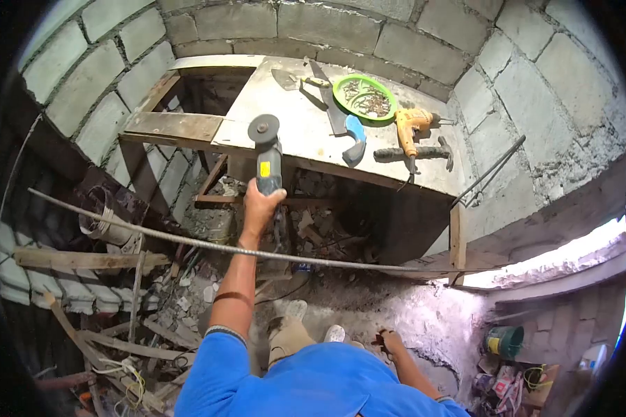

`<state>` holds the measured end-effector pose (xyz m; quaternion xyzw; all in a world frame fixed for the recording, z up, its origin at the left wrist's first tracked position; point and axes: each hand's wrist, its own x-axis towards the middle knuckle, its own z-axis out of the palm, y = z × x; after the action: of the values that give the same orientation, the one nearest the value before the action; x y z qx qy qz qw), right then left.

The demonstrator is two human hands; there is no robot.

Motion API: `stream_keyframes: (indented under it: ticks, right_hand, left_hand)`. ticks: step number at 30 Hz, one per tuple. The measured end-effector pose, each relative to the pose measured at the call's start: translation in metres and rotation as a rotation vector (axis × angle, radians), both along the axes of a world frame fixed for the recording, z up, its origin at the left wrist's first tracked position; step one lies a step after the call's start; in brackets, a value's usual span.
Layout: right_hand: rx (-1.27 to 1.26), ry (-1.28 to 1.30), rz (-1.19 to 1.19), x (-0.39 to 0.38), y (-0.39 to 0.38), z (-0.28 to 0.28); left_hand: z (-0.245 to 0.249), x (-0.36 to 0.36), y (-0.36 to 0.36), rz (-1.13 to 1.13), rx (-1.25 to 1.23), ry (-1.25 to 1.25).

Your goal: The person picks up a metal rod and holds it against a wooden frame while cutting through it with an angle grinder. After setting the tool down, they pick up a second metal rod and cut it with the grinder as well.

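My left hand [261, 203] is wrapped round the body of an angle grinder [266, 156], whose disc points up and away at the front edge of a pale board [285, 115]. Low beside my body hangs my right hand [391, 342], its fingers dark and too small to make out. On the board lie a trowel [285, 79], a handsaw with a blue handle [355, 130], a green tray [337, 92] of small metal pieces, an orange drill [413, 123] and a hammer [446, 151].
A long ribbed bar [188, 241] crosses in front of me, near my left forearm. Block walls [327, 24] surround the board. Loose timber [83, 260] and rubble lie at the left. A dark green bucket [511, 342] and scattered bags are at the lower right.
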<state>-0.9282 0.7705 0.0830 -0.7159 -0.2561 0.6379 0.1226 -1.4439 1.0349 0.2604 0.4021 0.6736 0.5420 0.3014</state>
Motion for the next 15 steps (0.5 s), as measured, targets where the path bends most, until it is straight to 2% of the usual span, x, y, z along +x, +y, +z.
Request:
stream_keyframes:
  ticks: [4, 5, 9, 11, 15]
  right_hand:
    - [0.081, -0.212, 0.155, -0.01, -0.008, 0.041]
    - [0.123, -0.324, 0.31, -0.007, -0.011, 0.043]
    - [0.124, -0.352, 0.308, -0.006, -0.033, 0.047]
    - [0.197, -0.565, 0.515, -0.004, -0.04, 0.054]
    - [0.171, -0.487, 0.362, 0.002, -0.054, 0.051]
  left_hand:
    - [0.019, -0.023, 0.065, 0.092, -0.053, 0.103]
    - [0.022, -0.027, 0.078, 0.123, -0.096, 0.135]
    - [0.025, -0.047, 0.123, 0.145, -0.186, 0.206]
    - [0.035, -0.051, 0.135, 0.193, -0.202, 0.306]
    - [0.03, -0.064, 0.166, 0.218, -0.226, 0.4]
